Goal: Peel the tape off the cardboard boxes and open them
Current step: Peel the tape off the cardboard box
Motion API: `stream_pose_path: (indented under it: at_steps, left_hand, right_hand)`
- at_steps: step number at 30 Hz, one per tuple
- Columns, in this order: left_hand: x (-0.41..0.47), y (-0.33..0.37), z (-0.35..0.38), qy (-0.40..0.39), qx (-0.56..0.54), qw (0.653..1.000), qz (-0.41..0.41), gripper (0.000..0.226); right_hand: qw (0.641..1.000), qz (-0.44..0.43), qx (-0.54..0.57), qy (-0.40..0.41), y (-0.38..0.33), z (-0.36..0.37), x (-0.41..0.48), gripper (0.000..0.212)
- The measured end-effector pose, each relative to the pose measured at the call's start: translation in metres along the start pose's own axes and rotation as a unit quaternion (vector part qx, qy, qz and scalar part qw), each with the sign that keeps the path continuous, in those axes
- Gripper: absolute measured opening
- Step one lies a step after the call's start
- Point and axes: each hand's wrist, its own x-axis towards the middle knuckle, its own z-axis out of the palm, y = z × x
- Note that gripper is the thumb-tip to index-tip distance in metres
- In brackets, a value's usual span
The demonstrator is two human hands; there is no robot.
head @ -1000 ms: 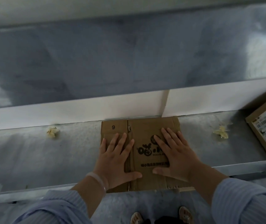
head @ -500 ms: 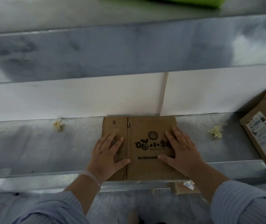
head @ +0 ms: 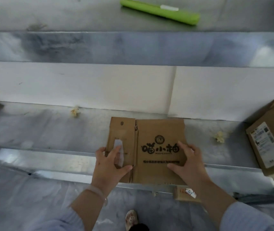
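Note:
A flattened brown cardboard box (head: 159, 129) with a black printed logo lies on the metal ledge (head: 49, 135), its near edge overhanging the ledge rim. A whitish strip of tape (head: 118, 144) sticks to its narrow left panel. My left hand (head: 109, 165) grips the box's near left corner, thumb on top and fingers curled at the left edge, one finger over the tape. My right hand (head: 190, 162) holds the near right part, fingers bent on the printed face.
A closed cardboard box (head: 273, 139) with a shipping label sits at the right. Crumpled tape scraps (head: 75, 112) (head: 219, 137) lie on the ledge. A green roll (head: 159, 11) rests on the upper shelf. A small labelled cardboard piece (head: 185, 194) hangs below the rim.
Both hands slid back from flat on the box's middle to its near corners, fingers now curled. The box has come toward me over the ledge rim. The view tilted up.

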Motion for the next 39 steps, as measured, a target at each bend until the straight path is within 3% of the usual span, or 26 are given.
stream_pose_path:
  at_steps: [7, 16, 27, 39]
  left_hand:
    - [-0.026, -0.020, -0.036, 0.053, -0.008, 0.999, -0.002, 0.082]
    - [-0.023, -0.086, -0.131, 0.087, -0.004, 0.995, -0.049, 0.092]
    - [-0.018, -0.256, -0.314, 0.137, 0.036, 0.984, -0.105, 0.095]
    - [0.053, -0.400, -0.461, 0.146, 0.048, 0.978, -0.138, 0.092]
  right_hand:
    - [0.998, -0.035, 0.012, -0.056, -0.023, 0.013, -0.010, 0.092]
    - [0.987, -0.141, -0.027, -0.074, -0.124, 0.066, -0.011, 0.095]
    - [0.965, -0.236, -0.035, -0.104, -0.311, 0.247, -0.026, 0.093]
    - [0.963, -0.236, -0.036, -0.126, -0.467, 0.408, -0.003, 0.092]
